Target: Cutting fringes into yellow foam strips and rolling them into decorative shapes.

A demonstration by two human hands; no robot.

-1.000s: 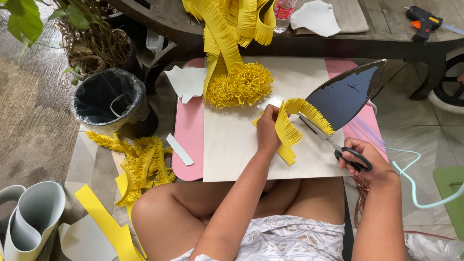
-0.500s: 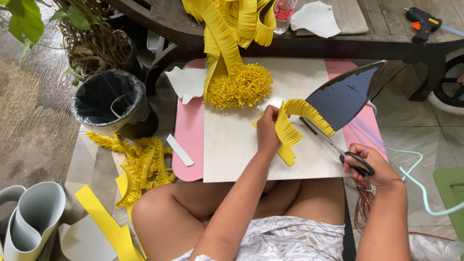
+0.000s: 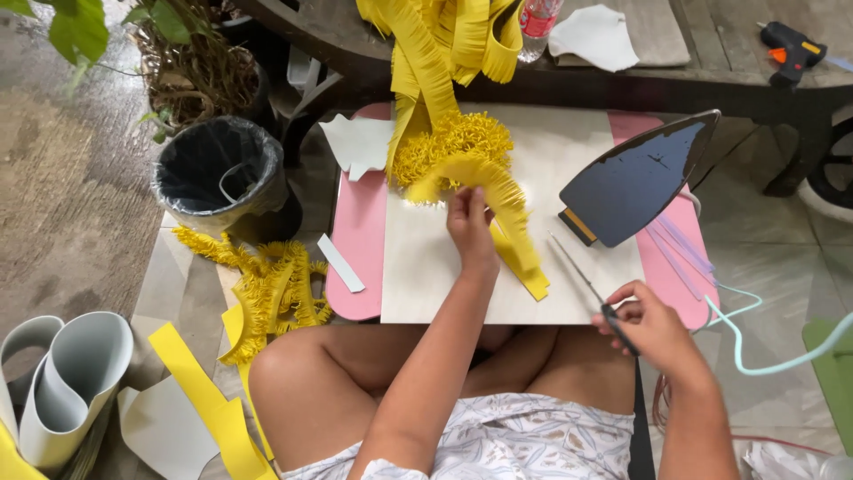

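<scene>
Left grip [image 3: 468, 224] pinched fringed yellow strip [image 3: 498, 191] at board [image 3: 435, 276] centre; right grip [image 3: 653, 322] closed around scissors [image 3: 591, 289] near board's right edge.

At the bottom centre of the frame the person wears a light garment [image 3: 498, 440], white-grey with a faint leaf print. Both arms are bare, without sleeves. The left hand [image 3: 471, 229] and right hand [image 3: 653, 324] are bare, and the knees are uncovered.
</scene>
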